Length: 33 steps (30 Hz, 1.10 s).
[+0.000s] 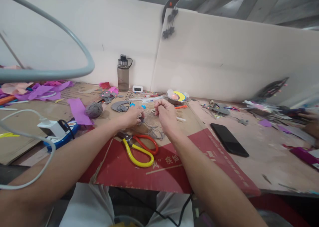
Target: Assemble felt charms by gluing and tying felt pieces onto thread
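My left hand [133, 116] and my right hand [165, 114] are stretched out over the cardboard sheet [174, 167], both closed into loose fists. A thin grey yarn strand [149, 115] runs between them and loops down to a small tangle of grey yarn [156, 132] on the cardboard. What the fingers pinch is too small to see clearly. Scissors [139, 147] with a yellow and a red handle lie just in front of my left wrist. A grey yarn ball [94, 110] rests to the left of my left hand.
A water bottle [123, 73] and a small white clock [137, 88] stand by the back panel. A black phone [229, 140] lies to the right. Purple and pink felt scraps [45, 91] lie left, a white charger [51, 128] nearer. Craft clutter and another person's hand [310, 124] sit far right.
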### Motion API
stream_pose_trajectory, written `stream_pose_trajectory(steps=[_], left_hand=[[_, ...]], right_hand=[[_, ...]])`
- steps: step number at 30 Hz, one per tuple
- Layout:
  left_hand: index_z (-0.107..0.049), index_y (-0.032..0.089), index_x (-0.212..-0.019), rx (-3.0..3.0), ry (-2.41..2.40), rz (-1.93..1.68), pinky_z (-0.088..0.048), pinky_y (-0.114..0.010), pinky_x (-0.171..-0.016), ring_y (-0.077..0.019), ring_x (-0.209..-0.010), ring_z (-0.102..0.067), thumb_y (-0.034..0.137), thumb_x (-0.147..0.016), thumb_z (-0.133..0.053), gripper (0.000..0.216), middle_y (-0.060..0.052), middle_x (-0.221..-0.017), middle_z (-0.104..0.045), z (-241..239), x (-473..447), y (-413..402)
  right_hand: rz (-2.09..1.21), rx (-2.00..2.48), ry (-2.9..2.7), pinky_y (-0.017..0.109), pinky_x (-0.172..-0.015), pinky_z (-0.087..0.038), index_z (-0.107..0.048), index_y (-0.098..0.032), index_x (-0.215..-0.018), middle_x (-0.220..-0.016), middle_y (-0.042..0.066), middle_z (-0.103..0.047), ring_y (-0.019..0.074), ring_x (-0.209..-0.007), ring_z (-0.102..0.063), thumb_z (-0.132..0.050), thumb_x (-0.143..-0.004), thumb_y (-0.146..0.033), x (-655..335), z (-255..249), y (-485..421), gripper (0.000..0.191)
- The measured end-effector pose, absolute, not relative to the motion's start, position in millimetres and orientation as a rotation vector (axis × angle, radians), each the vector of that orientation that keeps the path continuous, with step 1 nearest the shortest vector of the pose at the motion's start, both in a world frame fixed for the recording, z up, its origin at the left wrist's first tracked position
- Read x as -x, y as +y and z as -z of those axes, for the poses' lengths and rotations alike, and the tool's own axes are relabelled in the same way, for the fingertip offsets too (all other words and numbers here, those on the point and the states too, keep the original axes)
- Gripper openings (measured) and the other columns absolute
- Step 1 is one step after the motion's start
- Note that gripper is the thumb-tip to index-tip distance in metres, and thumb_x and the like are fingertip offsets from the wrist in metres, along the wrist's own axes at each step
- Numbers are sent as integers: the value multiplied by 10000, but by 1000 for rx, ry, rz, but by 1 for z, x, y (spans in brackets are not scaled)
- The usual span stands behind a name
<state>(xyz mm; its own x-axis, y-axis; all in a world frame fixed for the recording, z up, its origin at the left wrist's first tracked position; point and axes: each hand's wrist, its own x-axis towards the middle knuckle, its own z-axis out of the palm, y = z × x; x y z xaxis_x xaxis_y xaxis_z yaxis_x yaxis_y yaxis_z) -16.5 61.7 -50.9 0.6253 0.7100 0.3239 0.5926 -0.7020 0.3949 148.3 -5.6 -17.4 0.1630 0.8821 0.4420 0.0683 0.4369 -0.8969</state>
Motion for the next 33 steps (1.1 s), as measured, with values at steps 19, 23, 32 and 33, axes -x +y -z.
stream_pose_trajectory(steps=[19,23,32,33], left_hand=[[-682,130,-799,-1250,846,-981,-410,-213,-554,-80,-587,-539,177,-580,-810,258,-15,-682,-626,8,38,30],[-654,139,-754,-1167,824,-985,-419,-225,-582,-99,-621,-577,174,-576,-811,241,-23,-686,-640,6,36,26],[-675,128,-660,-1219,941,-1149,-370,-211,-579,-96,-714,-536,179,-535,-787,176,-19,-752,-647,11,32,27],[-667,125,-649,-1200,938,-1178,-362,-209,-564,-92,-695,-524,175,-530,-781,172,-14,-733,-635,12,31,27]], right_hand=[[-812,1037,-1490,261,-639,-424,-564,-182,-1017,-921,22,-579,130,-750,-514,-581,-762,-394,-140,30,-2,332],[-879,1018,-1590,258,-618,-404,-588,-190,-965,-801,-5,-581,118,-674,-499,-590,-761,-349,-139,38,3,258],[-888,1076,-1521,252,-543,-346,-515,-204,-699,-596,-50,-464,104,-541,-418,-524,-779,-345,-140,34,1,162],[-880,1080,-1499,250,-529,-340,-495,-210,-695,-582,-55,-438,105,-529,-406,-500,-785,-325,-140,35,2,146]])
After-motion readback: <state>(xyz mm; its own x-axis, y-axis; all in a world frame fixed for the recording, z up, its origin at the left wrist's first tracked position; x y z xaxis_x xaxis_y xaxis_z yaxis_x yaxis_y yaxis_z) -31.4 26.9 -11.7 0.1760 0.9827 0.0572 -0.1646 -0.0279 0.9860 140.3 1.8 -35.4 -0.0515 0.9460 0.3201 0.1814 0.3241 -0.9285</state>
